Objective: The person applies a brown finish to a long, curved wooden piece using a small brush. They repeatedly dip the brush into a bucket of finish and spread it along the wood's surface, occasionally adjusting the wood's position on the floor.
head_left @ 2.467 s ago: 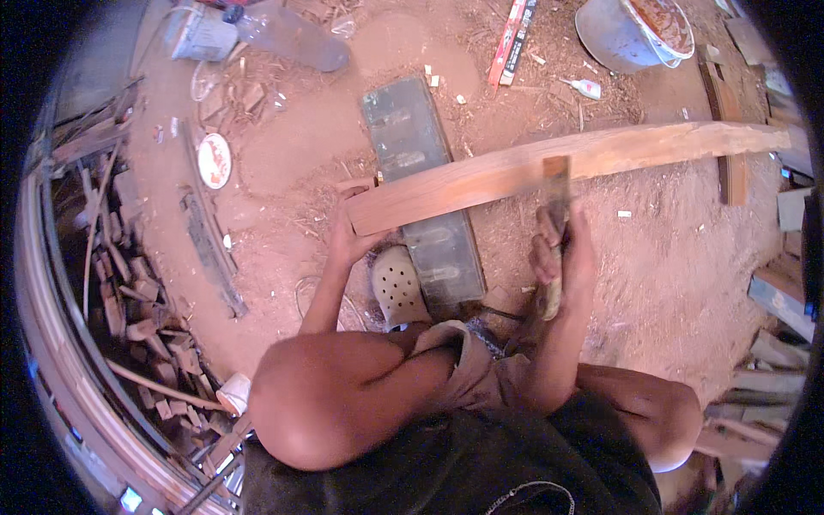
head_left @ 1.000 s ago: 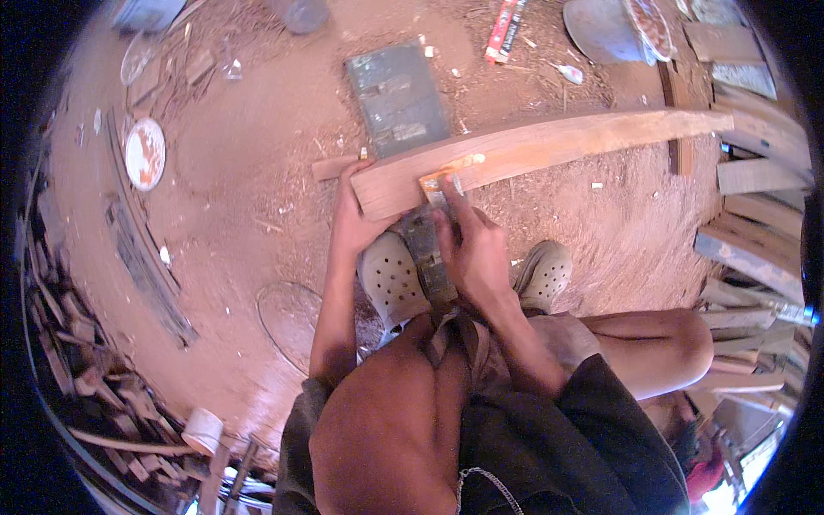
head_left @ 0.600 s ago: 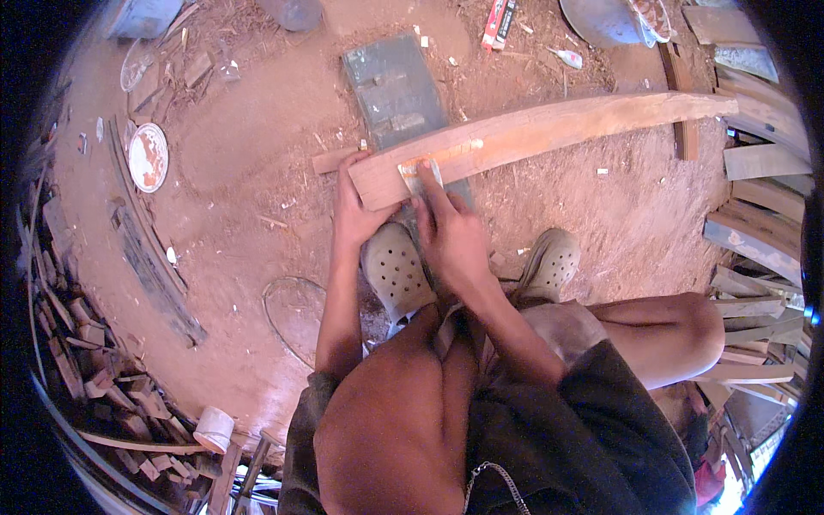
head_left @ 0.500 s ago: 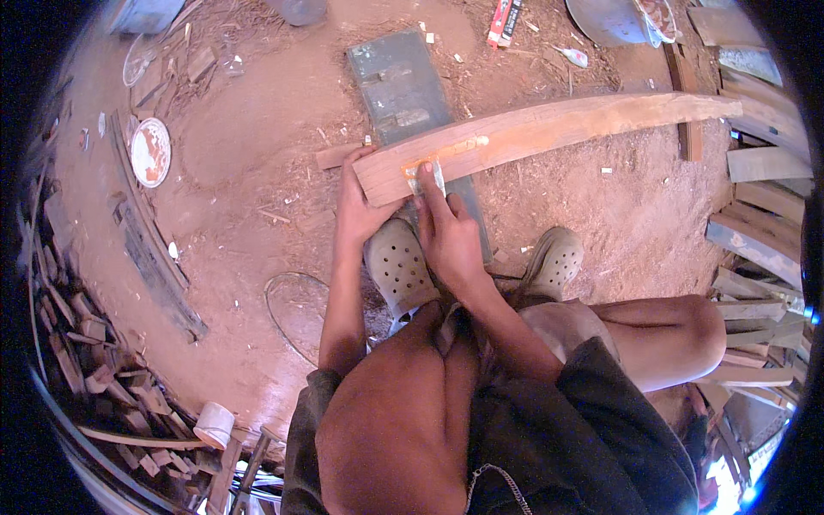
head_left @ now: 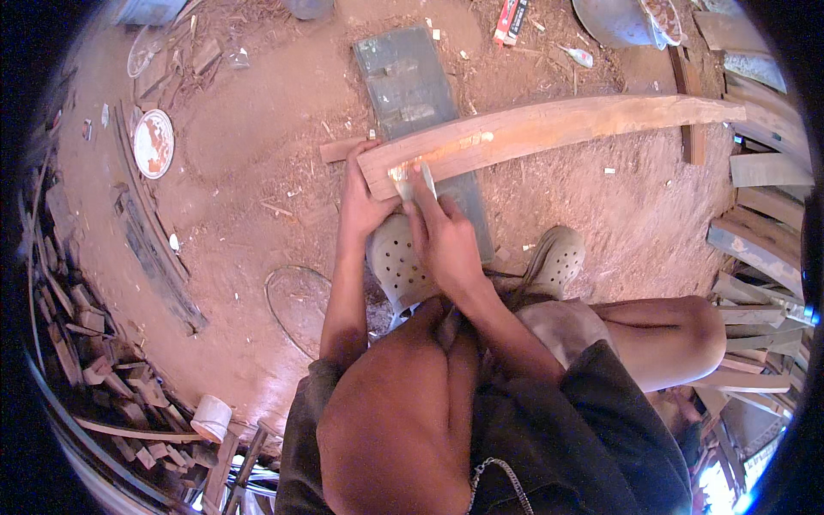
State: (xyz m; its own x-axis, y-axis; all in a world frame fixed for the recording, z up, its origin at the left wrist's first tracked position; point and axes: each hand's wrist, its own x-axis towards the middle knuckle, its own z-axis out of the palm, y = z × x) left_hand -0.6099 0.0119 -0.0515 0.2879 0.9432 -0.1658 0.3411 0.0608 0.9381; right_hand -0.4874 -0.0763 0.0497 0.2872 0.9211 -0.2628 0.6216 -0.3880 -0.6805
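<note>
A long wooden plank (head_left: 584, 122) lies slantwise in front of me, its far right end tapering. My left hand (head_left: 362, 193) grips its near left end, the fingers wrapped round the edge. In my right hand (head_left: 442, 232) is a putty knife (head_left: 419, 184) with a pale, shiny blade, pressed on the plank near that end; the forefinger lies along it. An orange-tan smear of filler (head_left: 468, 142) runs along the plank's face from the blade toward the right.
Beneath the plank lies a dark grey board (head_left: 408, 81). A smeared white lid (head_left: 154, 144) sits to the left. A metal basin (head_left: 614, 19), a small bottle (head_left: 580, 57) and a red-and-black box (head_left: 509, 21) are at the back. Wood offcuts (head_left: 94, 322) and stacked boards (head_left: 760, 232) line both sides.
The putty knife in my right hand has slid a little left along the plank, toward its near end. My left hand keeps its hold.
</note>
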